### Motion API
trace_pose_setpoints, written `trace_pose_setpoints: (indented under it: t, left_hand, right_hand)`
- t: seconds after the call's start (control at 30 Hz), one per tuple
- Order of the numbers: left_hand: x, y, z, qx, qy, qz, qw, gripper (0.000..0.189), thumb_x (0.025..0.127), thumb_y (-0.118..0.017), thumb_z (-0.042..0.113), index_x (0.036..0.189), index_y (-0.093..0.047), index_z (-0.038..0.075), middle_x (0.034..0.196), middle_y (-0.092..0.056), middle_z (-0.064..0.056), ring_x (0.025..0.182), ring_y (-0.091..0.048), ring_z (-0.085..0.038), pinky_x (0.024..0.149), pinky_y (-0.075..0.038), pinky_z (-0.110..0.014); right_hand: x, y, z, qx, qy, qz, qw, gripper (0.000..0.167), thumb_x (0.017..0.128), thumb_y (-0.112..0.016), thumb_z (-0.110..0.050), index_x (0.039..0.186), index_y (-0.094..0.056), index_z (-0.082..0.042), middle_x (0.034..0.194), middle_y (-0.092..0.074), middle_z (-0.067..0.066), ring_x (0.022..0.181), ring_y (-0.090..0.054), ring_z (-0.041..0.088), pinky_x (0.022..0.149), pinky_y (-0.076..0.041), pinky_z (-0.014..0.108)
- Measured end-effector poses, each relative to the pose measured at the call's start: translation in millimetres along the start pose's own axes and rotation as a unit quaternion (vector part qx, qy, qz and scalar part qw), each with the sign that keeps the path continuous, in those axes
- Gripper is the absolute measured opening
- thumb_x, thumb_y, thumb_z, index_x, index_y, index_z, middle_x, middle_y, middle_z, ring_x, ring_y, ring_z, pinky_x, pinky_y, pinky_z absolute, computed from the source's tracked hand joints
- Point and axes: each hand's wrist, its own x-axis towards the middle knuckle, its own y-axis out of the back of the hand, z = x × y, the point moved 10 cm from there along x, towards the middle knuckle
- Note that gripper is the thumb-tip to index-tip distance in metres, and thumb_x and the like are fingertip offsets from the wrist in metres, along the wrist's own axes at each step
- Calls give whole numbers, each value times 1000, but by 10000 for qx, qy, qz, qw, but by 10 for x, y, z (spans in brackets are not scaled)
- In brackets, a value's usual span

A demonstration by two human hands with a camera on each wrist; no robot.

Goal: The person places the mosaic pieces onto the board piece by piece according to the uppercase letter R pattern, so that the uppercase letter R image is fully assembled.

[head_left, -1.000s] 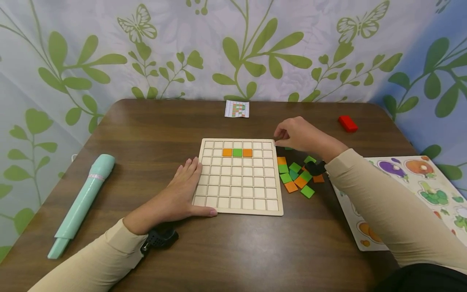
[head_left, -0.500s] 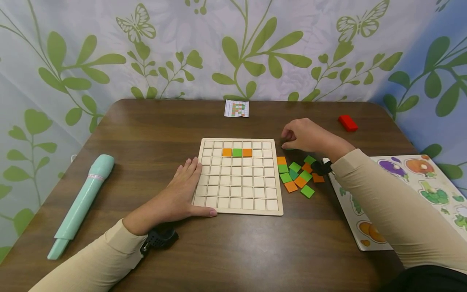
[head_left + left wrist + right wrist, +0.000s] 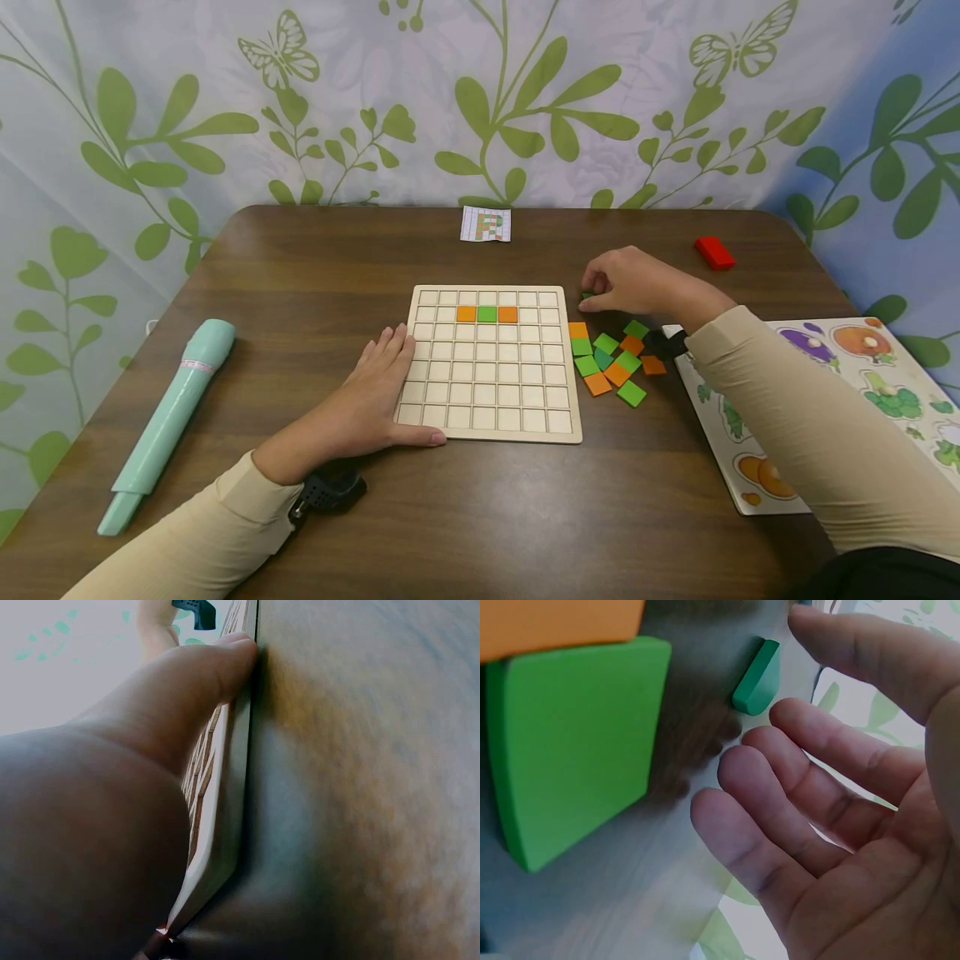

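Your right hand (image 3: 628, 279) has shifted away from the square pale-wood grid board (image 3: 486, 371), fingers parted, the rounded dark-green tile (image 3: 761, 681) seemingly ungripped.

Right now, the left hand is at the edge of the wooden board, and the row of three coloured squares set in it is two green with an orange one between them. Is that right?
Not quite: the colours are swapped. The head view shows two orange squares with a green square between them. The left hand is indeed at the wooden board's edge.
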Motion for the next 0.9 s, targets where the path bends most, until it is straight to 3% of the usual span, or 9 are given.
trace_pose_setpoints:
  t: [0.37,0.9]
  left_hand:
    - [-12,-10,-2,-23,-53,27,10000,139,79,-79,75,164,-9,-10,171,-1,-28,157,3,-42,124,-3,-56]
    - [0,-11,3,-10,-41,5,10000,139,79,-80,74,164,-8,-10,171,-1,-28,157,4,-41,124,-2,-55]
  right_hand:
    - [-27,-23,4,141,1,-187,9997,29,93,-85,-25,108,-74,-4,95,-68,4,89,-62,23,84,-55,46]
    - [8,-27,-8,106,-35,-157,9998,21,93,-84,-14,107,-74,-3,94,-68,4,88,-63,23,83,-56,44]
